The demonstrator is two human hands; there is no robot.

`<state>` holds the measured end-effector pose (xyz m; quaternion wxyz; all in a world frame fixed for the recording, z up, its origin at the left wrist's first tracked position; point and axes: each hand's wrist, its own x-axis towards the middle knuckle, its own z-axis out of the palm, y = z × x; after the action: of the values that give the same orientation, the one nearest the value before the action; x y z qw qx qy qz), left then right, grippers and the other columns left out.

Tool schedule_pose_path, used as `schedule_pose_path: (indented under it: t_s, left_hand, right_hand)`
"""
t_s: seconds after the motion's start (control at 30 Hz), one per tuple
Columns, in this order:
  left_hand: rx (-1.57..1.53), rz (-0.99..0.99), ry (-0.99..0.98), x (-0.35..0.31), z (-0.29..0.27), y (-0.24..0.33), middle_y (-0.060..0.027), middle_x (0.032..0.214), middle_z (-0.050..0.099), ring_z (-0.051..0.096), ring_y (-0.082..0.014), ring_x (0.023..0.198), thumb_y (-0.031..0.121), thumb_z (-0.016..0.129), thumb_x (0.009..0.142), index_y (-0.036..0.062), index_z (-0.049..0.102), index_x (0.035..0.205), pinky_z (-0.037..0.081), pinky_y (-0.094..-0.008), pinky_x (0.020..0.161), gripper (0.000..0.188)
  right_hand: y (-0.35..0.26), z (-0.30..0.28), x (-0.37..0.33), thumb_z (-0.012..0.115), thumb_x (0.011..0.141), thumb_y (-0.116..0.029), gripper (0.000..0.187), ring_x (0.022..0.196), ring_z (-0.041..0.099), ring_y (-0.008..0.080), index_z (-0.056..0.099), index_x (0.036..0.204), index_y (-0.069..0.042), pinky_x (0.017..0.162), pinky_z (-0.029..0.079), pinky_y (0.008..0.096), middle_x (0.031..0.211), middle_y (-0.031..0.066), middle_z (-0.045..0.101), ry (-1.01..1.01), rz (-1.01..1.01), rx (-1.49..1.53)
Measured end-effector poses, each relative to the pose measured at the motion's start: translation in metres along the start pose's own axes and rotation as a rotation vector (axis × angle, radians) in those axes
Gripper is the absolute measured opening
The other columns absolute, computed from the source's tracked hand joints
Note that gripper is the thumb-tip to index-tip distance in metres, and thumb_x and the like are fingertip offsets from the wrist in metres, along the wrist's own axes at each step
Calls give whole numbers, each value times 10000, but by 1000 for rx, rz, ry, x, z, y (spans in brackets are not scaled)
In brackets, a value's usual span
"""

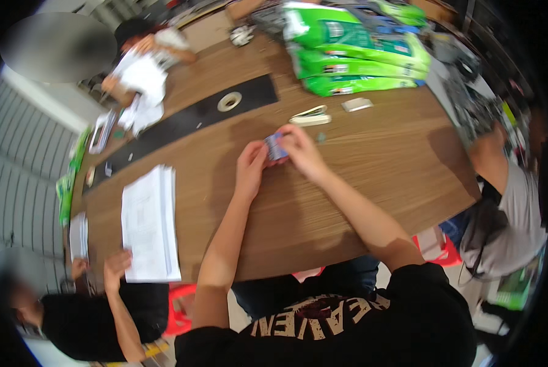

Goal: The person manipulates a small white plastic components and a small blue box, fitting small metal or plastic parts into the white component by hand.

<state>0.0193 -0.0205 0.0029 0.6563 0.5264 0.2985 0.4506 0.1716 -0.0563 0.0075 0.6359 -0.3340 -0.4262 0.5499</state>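
Both hands met over the middle of the wooden table [371, 165], closed on a small blue-and-purple packet [276, 148]. The left hand [251, 166] pinched its near-left edge with thumb and fingertips; the right hand [301, 150] clasped its far-right side, fingers curled over the top. The packet sat just off the tabletop between the two grips, and it looked as though the person was working at it, perhaps opening or sorting it, though the blur hid which. A next move would seem to call for one hand to steady it while the other pulled or peeled with small, careful fingertip force.

The packet looked thin, flat and glossy, with pale markings too blurred to make out.

Just beyond the grip lay a pale stapler-like tool [310, 116] and a small whitish block [357, 104]; farther off, a stack of green bags [359, 52]. Beyond and to the left ran a black strip [182, 122] carrying a tape roll [229, 101]. Well to the left, nearer the person, a stack of white papers [148, 223] rested, with another person's hand [116, 264] at its near corner.
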Motion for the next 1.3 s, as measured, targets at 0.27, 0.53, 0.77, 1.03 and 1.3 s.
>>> schedule_pose_path:
  t_s: [0.27,0.53,0.77,1.03,1.3]
  left_hand:
    - [-106,26,5,8,-10,-7,-23,936,589,560,-94,816,187,495,961,50,543,1033,466,-246,736,162]
    - [-30,150,191,5,0,-11,-65,947,604,581,-123,828,131,508,945,27,545,1043,477,-250,727,148]
    - [77,220,112,2,10,-5,-53,970,609,608,-130,881,54,563,892,18,582,1064,481,-230,706,177]
    - [284,395,50,4,13,-6,-64,1077,586,574,-137,985,34,557,895,4,567,1127,463,-248,792,235]
    - [330,330,170,2,12,-11,-9,923,578,552,-77,873,29,566,894,29,565,1047,454,-222,740,153]
  right_hand:
    - [7,10,4,561,915,-101,274,661,535,67,489,1166,-20,582,433,197,856,28,598,-138,-36,-203]
    - [17,21,2,560,894,-52,213,617,557,76,524,1098,-3,525,444,222,814,50,612,103,-166,-416]
    - [-3,15,3,621,832,-50,153,609,560,181,551,963,-14,533,447,272,784,104,584,237,-492,-902]
    - [0,11,7,645,801,-20,172,644,574,183,558,950,-10,566,466,274,791,90,592,242,-534,-807]
    - [3,15,3,600,845,-30,207,707,634,153,520,1035,-9,603,498,270,819,109,626,181,-410,-686]
